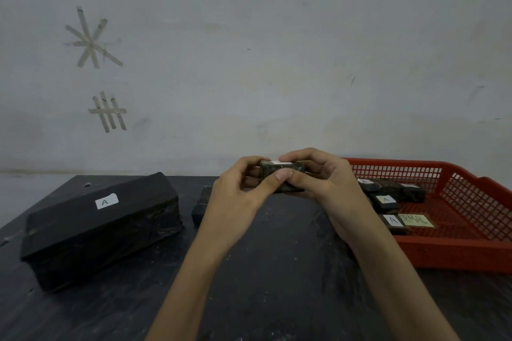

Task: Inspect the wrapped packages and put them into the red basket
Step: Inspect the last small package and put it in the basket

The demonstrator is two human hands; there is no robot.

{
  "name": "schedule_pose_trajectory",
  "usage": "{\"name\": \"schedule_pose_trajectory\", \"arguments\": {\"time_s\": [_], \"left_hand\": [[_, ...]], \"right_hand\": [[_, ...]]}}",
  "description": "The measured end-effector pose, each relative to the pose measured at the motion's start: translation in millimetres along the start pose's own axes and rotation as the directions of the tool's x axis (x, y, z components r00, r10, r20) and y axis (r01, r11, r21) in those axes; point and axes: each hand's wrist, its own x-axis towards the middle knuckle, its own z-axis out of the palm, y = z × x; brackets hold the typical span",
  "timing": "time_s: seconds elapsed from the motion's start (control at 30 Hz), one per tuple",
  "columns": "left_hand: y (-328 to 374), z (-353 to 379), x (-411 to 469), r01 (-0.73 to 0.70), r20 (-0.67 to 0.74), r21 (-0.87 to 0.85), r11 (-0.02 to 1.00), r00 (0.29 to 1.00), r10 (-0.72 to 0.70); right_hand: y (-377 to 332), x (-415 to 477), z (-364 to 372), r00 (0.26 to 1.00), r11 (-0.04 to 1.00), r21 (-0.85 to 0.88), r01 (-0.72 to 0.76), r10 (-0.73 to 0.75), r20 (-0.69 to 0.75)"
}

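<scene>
Small wrapped package pinched between left hand and right hand, raised so its white label faces up for checking. Red basket sits just right of the hands, ready for the drop.

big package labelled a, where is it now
Head view: the big package lies at the left of the table, left of the left hand, which holds a small package.

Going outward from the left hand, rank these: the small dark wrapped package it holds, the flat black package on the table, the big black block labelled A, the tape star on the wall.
1. Small dark wrapped package, gripped by the left hand.
2. Flat black package, left of the wrist.
3. Big black block, farther left.
4. Tape star, on the wall.
</scene>
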Motion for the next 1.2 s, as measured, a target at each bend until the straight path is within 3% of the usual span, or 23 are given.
{"name": "schedule_pose_trajectory", "arguments": {"time_s": [0.13, 0.37, 0.6, 0.8, 1.0, 1.1, 1.2], "left_hand": [[0.1, 0.7, -0.8, 0.007, -0.007, -0.002, 1.000, 1.000, -0.007], [3.5, -4.9, -0.5, 0.020, 0.009, -0.065, 0.998, 1.000, -0.020], [4.2, -4.0, -1.7, 0.012, 0.018, -0.053, 0.999, 1.000, -0.011], [5.7, -4.1, -1.0, 0.024, -0.093, -0.127, 0.992, 0.995, -0.036], [4.2, -6.0, -1.3, 0.042, -0.024, -0.082, 0.996, 0.999, -0.044], [2.4, -6.7, -0.9, 0.029, 0.072, 0.033, 0.999, 0.997, -0.031], [2.1, -7.1, 0.4, 0.017, 0.030, 0.059, 0.998, 0.999, -0.018]], "right_hand": [[0.9, 0.3, 0.2, 0.999, 0.999, -0.016, 0.044, -0.044, -0.027], [-0.1, 1.2, -3.7, 0.993, 0.978, 0.185, -0.097, 0.082, 0.089], [0.1, 1.2, -3.4, 0.998, 0.987, 0.160, -0.027, 0.018, 0.057], [-0.2, -0.3, -2.1, 0.991, 0.985, 0.170, -0.018, -0.005, 0.134], [-1.1, -2.4, 0.6, 0.999, 0.991, 0.128, 0.046, -0.043, -0.026], [-2.7, -1.4, 0.1, 0.996, 0.996, 0.093, -0.007, 0.016, -0.089], [-1.9, 1.4, -2.2, 0.995, 0.997, -0.027, -0.068, 0.066, -0.068]]}}
